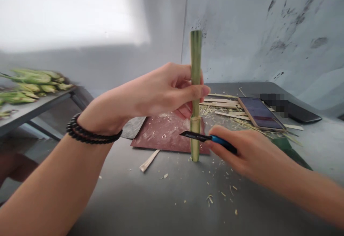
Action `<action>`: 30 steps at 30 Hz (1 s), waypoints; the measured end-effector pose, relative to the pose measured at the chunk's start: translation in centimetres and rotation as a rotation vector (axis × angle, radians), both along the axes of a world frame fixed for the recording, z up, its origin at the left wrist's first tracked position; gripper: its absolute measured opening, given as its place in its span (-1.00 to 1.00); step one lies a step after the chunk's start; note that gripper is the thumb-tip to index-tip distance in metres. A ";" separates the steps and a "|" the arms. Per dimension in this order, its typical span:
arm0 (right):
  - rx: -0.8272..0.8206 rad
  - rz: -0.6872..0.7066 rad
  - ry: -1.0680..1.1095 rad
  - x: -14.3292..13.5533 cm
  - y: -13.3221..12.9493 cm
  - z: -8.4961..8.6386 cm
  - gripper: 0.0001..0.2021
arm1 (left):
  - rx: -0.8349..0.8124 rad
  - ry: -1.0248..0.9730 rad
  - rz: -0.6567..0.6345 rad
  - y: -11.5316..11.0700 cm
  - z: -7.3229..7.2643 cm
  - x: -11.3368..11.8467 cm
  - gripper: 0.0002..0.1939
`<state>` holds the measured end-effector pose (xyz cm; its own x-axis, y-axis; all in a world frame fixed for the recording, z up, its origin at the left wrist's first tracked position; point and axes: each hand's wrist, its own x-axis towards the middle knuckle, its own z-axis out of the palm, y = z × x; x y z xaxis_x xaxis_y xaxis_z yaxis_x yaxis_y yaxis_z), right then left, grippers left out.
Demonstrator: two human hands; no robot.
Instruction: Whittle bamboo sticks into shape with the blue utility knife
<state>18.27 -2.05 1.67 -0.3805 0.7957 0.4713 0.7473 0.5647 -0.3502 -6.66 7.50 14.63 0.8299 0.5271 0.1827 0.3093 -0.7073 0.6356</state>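
Note:
A green stalk (196, 56) stands upright, its lower end on the grey table (150, 203). My left hand (174, 90) is closed around its middle, above a pale node. In my right hand (236, 146) is a cutter (197, 136) with a blue and black handle and a dark blade. The blade points left and crosses the stalk just below the node; whether it touches is unclear. Behind the stalk's lower part lies a reddish-brown sheet (161, 133) dusted with pale bits.
Pale strips (223, 103) and shavings lie behind my right hand, beside a phone (259, 112) and a black object (303, 112). One strip (149, 160) lies near the sheet. Green stalks or husks (34, 80) rest on another table at left. A wall rises behind.

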 end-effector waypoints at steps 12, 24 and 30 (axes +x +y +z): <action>0.142 -0.076 0.078 0.8 -0.1 1.4 -0.67 | -0.003 -0.024 -0.041 -0.1 -0.1 0.3 -0.69; 0.121 -0.082 0.092 0.4 0.0 1.4 -0.66 | 0.023 -0.014 -0.036 -0.2 0.2 0.3 -0.66; 0.129 -0.066 0.087 -0.4 0.2 1.2 -0.69 | 0.045 -0.003 -0.029 -0.3 0.2 0.3 -0.68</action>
